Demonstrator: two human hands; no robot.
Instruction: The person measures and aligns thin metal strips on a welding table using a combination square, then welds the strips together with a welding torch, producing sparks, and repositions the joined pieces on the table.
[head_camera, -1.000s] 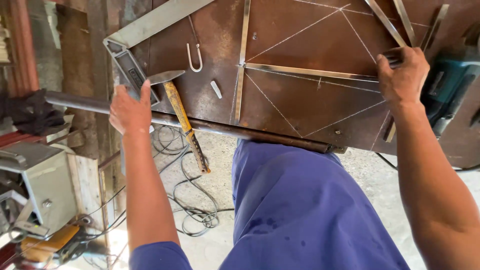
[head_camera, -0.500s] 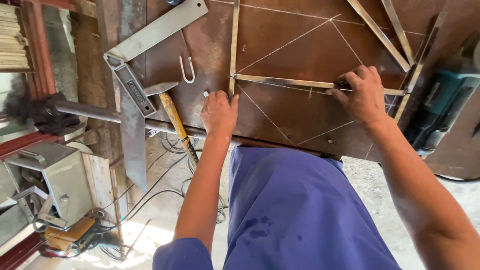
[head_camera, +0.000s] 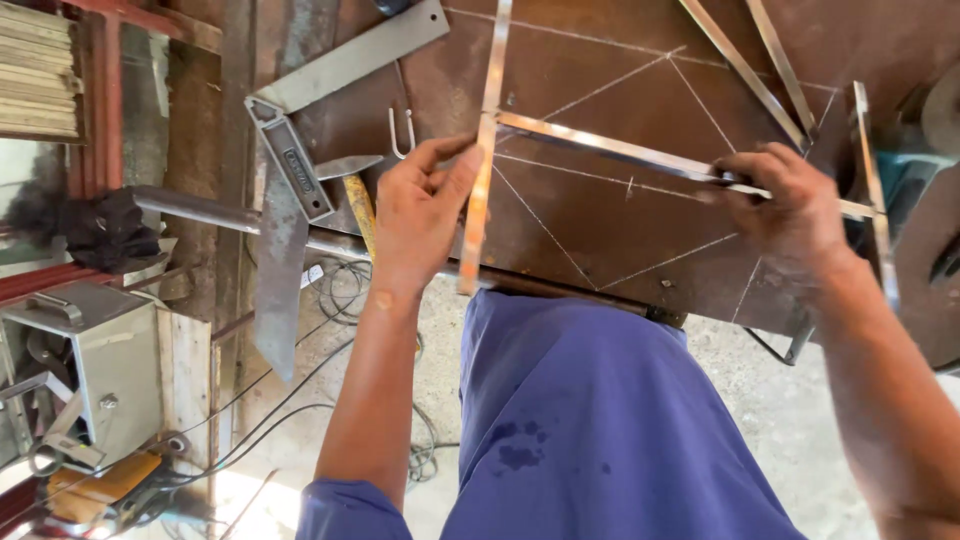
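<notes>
while gripped: thin shiny flat steel strips (head_camera: 480, 190)

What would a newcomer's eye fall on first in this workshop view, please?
Two bare hands on shiny metal strips over a rusty chalk-lined steel table: the left hand pinches the upright strip, the right hand presses the crossing strip. A steel square lies at upper left.

steel square (head_camera: 300, 150), hammer (head_camera: 357, 195), metal hook (head_camera: 402, 132)
</notes>
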